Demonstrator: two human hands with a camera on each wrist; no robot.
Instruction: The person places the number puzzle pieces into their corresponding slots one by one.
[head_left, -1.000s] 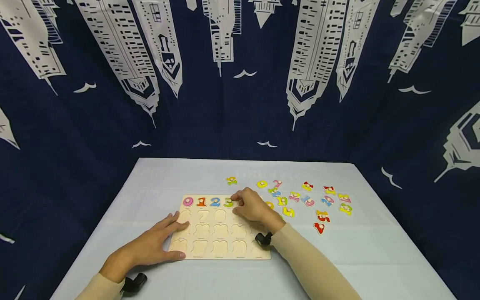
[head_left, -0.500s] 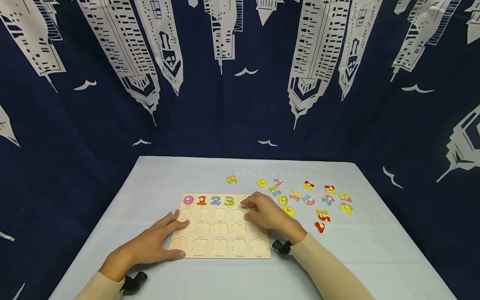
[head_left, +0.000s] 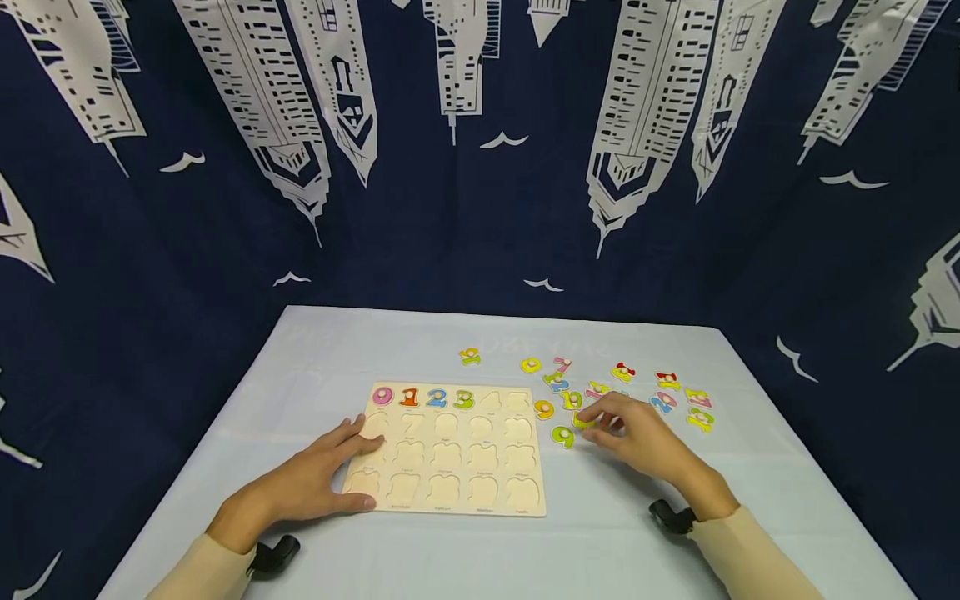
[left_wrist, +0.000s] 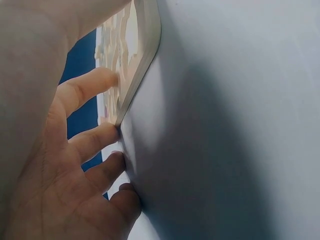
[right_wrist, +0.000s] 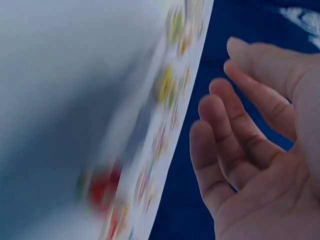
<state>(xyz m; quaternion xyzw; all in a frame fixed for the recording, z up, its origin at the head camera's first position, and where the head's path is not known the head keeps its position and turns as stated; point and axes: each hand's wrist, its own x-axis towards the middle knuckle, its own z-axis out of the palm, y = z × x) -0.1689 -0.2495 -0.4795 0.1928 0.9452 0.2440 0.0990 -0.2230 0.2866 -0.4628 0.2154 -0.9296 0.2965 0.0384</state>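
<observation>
A wooden number puzzle board (head_left: 463, 472) lies on the white table. Its top row holds a pink 0 (head_left: 383, 396), a red-orange 1 (head_left: 408, 397), a blue 2 (head_left: 437, 397) and a green 3 (head_left: 464, 399); the other recesses are bare. My left hand (head_left: 311, 475) rests spread at the board's left edge, thumb at the near corner. Over the loose pieces right of the board, my right hand (head_left: 645, 437) has its fingers loosely bent, fingertips overlapping a yellow piece (head_left: 581, 421). In the right wrist view that hand (right_wrist: 250, 160) holds nothing.
Several loose number pieces lie right of the board, among them a green one (head_left: 562, 437) and a yellow-orange one (head_left: 543, 409). One piece (head_left: 470, 357) sits behind the board. A dark blue printed cloth (head_left: 450, 233) hangs beyond the table's far edge.
My right hand has left the green 3 in the top row and moved right, over the loose pieces. My left hand stays at the board's edge; the head view has shifted slightly.
</observation>
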